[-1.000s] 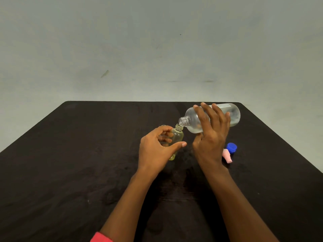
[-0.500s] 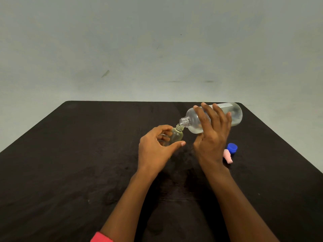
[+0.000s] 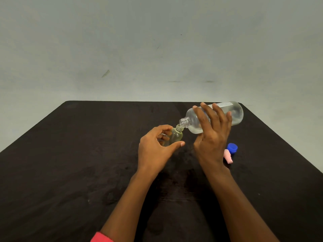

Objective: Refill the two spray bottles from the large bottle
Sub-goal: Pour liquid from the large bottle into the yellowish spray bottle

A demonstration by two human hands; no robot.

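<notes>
My right hand (image 3: 212, 137) grips the large clear bottle (image 3: 234, 114), which is tipped nearly flat above the table with its open threaded mouth pointing left and down. That mouth meets the neck of a small yellowish spray bottle (image 3: 175, 136), tilted toward it and held from the left by my left hand (image 3: 155, 151), thumb in front and fingers behind. Some clear liquid lies along the lower side of the large bottle. A pink spray cap (image 3: 228, 155) lies on the table just right of my right hand. Only one small bottle is visible.
A blue screw cap (image 3: 232, 147) sits beside the pink cap on the black table (image 3: 70, 163). The table's far edge runs just behind the large bottle, and its right edge slants down past the caps. A pale wall stands behind.
The large bottle's base has risen slightly, tipping its mouth further down. The small bottle has lifted and leaned more toward that mouth in my left hand.
</notes>
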